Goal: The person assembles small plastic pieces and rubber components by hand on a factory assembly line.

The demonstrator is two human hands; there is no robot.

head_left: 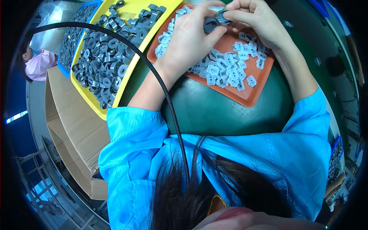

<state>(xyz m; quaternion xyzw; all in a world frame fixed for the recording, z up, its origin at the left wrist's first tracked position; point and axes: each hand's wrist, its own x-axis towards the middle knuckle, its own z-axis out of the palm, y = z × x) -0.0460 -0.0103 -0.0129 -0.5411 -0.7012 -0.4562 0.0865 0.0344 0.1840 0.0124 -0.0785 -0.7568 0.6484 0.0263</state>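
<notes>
Your two hands are drawn close together at the top of the view, over the far part of an orange tray (249, 86). Your left hand (188, 38) is partly closed, thumb stretched toward you and fingers curled over, with a dark grey ring-shaped part (210, 25) held between them. Your right hand (257, 21) is pinched nearly closed, its thumb and forefinger on a second grey piece (222, 17) right beside that ring; you overlap the two so much that I cannot tell whether they are joined. Below your hands, nearer your body, many translucent white pieces (232, 69) lie in a loose heap in the tray, with more of them beyond your left wrist and a few under your right wrist. To the left of your left hand stands a yellow tray (88, 96) heaped with grey ring parts (101, 57), and farther left, past it, a blue tray (66, 69) full of small dark pieces. A black cable (168, 99) arches across the view in front of your left forearm, and the green tabletop (214, 111) shows between your forearms
</notes>
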